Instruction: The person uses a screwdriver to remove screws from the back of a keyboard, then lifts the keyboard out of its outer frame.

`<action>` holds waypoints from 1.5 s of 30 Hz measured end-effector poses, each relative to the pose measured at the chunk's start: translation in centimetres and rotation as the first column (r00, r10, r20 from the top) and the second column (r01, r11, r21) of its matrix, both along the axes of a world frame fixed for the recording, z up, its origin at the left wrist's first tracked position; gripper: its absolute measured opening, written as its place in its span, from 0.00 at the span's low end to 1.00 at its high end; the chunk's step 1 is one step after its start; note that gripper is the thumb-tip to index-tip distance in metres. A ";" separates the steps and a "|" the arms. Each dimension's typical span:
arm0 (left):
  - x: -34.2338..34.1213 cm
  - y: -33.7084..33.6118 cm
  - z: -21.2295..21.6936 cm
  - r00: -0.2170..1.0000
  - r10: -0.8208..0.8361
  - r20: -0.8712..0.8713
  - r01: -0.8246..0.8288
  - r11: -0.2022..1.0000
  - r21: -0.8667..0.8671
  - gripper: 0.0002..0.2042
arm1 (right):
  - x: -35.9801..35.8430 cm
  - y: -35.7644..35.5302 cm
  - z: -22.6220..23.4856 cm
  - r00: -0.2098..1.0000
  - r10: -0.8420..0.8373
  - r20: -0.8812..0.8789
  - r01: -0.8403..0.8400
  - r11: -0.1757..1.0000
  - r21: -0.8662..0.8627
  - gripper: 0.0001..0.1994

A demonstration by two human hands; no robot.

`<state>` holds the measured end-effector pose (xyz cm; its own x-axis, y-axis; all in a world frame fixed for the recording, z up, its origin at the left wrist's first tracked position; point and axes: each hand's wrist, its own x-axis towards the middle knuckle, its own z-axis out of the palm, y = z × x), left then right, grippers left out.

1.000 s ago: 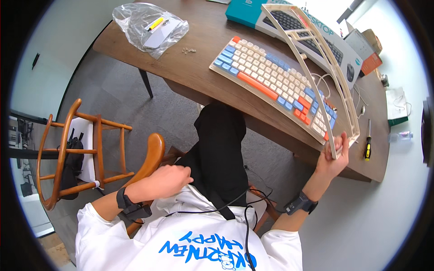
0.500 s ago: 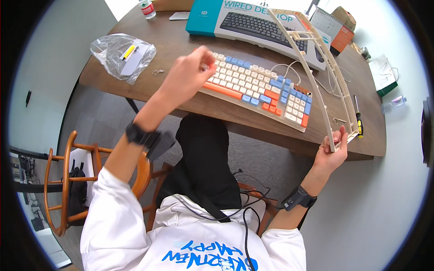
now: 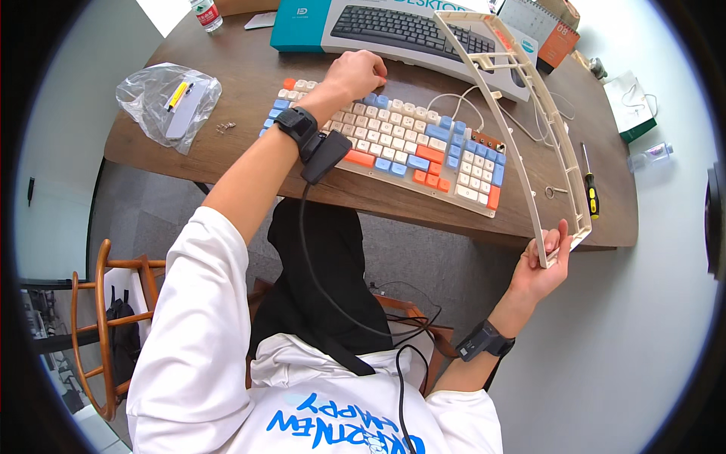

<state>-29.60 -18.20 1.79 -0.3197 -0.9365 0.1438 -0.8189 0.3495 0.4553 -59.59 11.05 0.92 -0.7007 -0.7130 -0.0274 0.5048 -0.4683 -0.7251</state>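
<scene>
A keyboard [image 3: 389, 136] with cream, blue and orange keycaps lies on the desk in front of me. Over its far edge is my left hand [image 3: 355, 76], its fingers curled closed near the blue top-row keys; whatever they may hold is hidden. My right hand [image 3: 544, 261] grips the near end of a long cream keyboard frame [image 3: 522, 144], which is tilted up off the desk to the right of the keyboard. The frame's middle is open, and the desk shows through it.
A keyboard box [image 3: 302, 26] stands behind the keyboard. On the left lie a clear plastic bag [image 3: 144, 102] and several small screws [image 3: 225, 127]. A screwdriver [image 3: 592, 193] and a ring-shaped tool [image 3: 550, 192] lie at the right. A white cable [image 3: 454, 97] runs behind the keyboard.
My left hand has moved from over the keyboard's left part to its far edge, farther away and to the right. My right hand still grips the frame, which has barely shifted.
</scene>
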 end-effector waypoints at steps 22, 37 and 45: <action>18.4 44.5 -6.7 0.849 0.513 -0.128 -0.265 0.621 0.738 0.19 | 2.5 -3.4 -1.6 0.999 -0.011 -0.033 0.010 1.000 -0.026 0.22; 19.1 42.8 3.6 0.918 0.388 -0.080 -0.254 0.731 0.634 0.17 | 3.0 -4.4 -2.1 0.979 -0.062 -0.196 0.079 0.994 0.078 0.31; 28.8 19.1 6.6 0.892 0.412 -0.186 -0.434 0.895 -0.105 0.16 | 3.4 -4.0 -1.5 0.977 -0.026 -0.211 0.051 0.992 0.112 0.27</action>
<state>-0.84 0.93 8.37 0.1393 -0.9444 0.2978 -0.8264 0.0548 0.5605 -56.21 7.07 -0.54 -0.7266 -0.6858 0.0415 0.3194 -0.3906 -0.8634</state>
